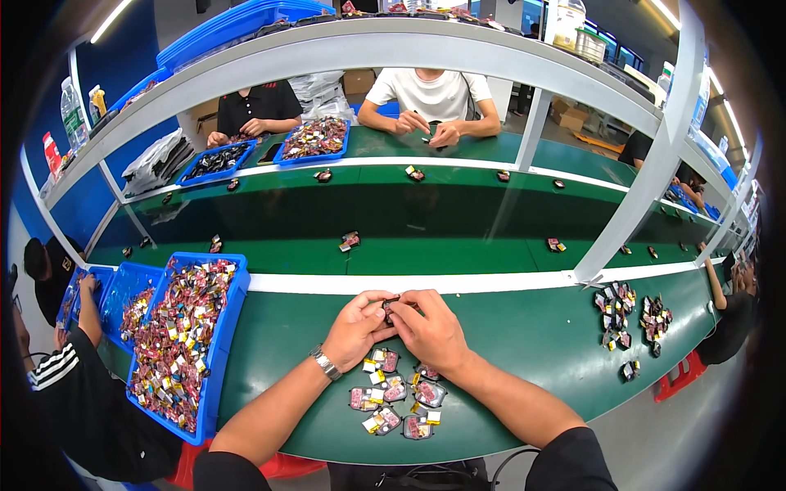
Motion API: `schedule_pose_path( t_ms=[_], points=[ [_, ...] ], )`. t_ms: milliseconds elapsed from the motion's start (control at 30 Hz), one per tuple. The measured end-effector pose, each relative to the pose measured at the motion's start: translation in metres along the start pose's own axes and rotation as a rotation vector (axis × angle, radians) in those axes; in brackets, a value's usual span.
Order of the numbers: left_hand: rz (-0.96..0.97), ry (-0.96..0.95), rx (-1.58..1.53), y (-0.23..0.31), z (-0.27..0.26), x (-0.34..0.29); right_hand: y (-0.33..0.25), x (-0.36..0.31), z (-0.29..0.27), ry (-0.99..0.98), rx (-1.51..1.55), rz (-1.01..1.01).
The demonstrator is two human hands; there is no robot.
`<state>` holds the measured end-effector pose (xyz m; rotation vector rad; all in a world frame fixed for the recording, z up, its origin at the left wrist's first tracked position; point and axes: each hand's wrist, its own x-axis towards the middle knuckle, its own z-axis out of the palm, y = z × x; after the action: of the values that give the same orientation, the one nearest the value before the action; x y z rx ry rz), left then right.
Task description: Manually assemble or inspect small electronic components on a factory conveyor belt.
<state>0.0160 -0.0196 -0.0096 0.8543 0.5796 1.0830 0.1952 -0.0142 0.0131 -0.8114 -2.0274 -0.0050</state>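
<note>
Over the green work table, my left hand point(354, 334) and my right hand point(430, 334) meet with bent fingers around a small black part point(389, 305). Both sets of fingertips pinch it, and they cover most of it, so its exact kind cannot be made out. Just below my hands lie several small electronic assemblies point(428, 394), laid out in loose rows. Each has a dark casing, a reddish circuit board and a white-and-yellow piece. My wrists pass on either side of them.
A blue tray point(219, 372) heaped with similar boards stands left of my left forearm. Dark assemblies point(616, 307) lie in clusters at the right. Beyond a white rail point(327, 284), scattered units sit on green conveyor strips. A white shelf frame point(639, 192) rises ahead. Co-workers sit across and beside.
</note>
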Motion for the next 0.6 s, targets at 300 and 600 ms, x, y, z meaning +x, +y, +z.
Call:
schedule_pose_path(
  t_ms=[300, 600],
  points=[
    [-0.015, 0.038, 0.044, -0.002, 0.006, 0.000, 0.007, -0.006, 0.004, -0.028, -0.113, -0.059],
    [0.045, 0.035, -0.017, -0.002, -0.001, 0.001, -0.006, 0.001, 0.003, -0.102, -0.065, 0.038]
  ],
)
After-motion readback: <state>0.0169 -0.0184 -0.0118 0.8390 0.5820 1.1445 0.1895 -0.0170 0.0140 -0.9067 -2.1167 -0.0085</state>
